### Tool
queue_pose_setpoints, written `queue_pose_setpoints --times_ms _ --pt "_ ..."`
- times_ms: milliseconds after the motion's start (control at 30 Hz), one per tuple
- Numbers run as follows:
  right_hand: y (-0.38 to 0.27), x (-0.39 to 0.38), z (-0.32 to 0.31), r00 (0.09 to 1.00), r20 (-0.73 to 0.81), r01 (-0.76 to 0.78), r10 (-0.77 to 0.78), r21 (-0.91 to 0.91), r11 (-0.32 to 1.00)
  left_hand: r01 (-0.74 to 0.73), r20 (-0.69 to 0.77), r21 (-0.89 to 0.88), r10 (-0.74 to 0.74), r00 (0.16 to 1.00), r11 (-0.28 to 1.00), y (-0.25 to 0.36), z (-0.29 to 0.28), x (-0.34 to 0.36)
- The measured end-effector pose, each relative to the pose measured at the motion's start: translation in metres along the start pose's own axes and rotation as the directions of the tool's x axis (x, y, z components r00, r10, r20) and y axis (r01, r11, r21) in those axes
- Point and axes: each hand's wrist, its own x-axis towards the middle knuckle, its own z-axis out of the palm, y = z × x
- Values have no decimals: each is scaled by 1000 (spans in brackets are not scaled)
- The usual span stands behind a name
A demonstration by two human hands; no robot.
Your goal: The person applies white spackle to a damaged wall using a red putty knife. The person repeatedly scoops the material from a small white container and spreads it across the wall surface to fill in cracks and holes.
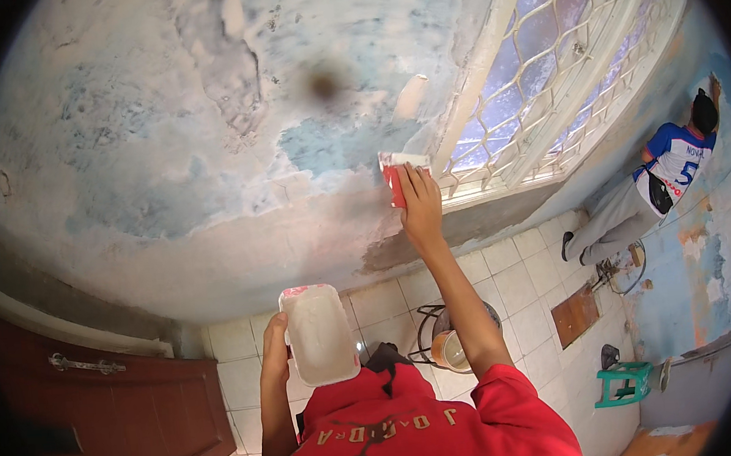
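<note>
My left hand (276, 346) grips the side of a white rectangular plastic tub (321, 337), held level with my waist. A pale smear coats its inside, with pink marks on the rim. My right hand (420, 205) is stretched forward, pressing a red putty spreader (395, 189) with pale paste along its upper edge to the wall. The patchy blue and white wall (210, 188) has smoothed pale areas and rough peeling spots. A bare blue patch (347, 140) lies just above and left of the spreader.
Right of the spreader is a window with a white metal grille (533, 72). A bucket (452, 351) stands by a dark stool below my right arm. A brown door (97, 391) is at left. Another person (675, 164) works at the far right wall, beyond a green stool (622, 384).
</note>
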Motion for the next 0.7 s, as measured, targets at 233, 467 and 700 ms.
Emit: queue_pose_setpoints --times_ms 233,467,700 --pt "-15 138 -89 931 -342 150 -130 33 988 11 45 38 -13 999 999 -3 -7 1" --pt "-14 48 -25 993 -75 99 -95 61 993 -22 71 -3 22 997 1000 -28 -11 23" --pt "-17 88 -77 989 -104 121 -107 147 982 -37 32 3 36 999 999 -21 -8 15"
